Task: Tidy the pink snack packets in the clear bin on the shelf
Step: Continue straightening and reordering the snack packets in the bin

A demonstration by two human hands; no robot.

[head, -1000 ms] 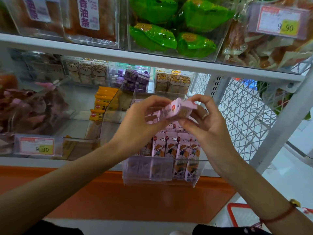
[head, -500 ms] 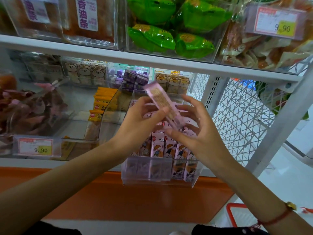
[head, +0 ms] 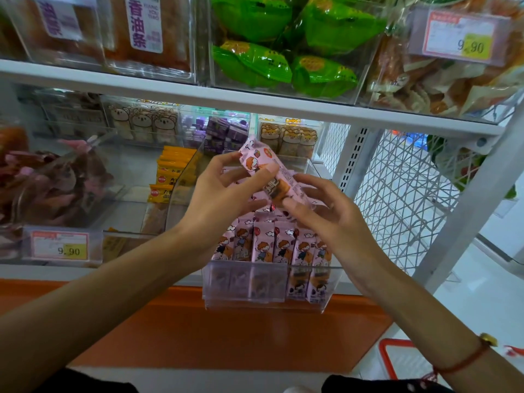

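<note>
**One pink packet held above the bin**

Both hands hold a single pink snack packet [head: 272, 177] tilted above the clear bin [head: 326, 282]. The left hand [head: 224, 199] pinches its far upper end; the right hand [head: 326, 211] grips the near lower end. More pink packets [head: 272, 245] stand upright in a row inside the bin, at the shelf's [head: 181, 93] near edge.

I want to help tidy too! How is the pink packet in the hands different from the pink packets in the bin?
The held packet is up in the air, tilted; the row of packets stands upright in the clear bin. Left hand and right hand pinch the held one; nothing touches the row. Both show the same pink cartoon wrapper.
</note>
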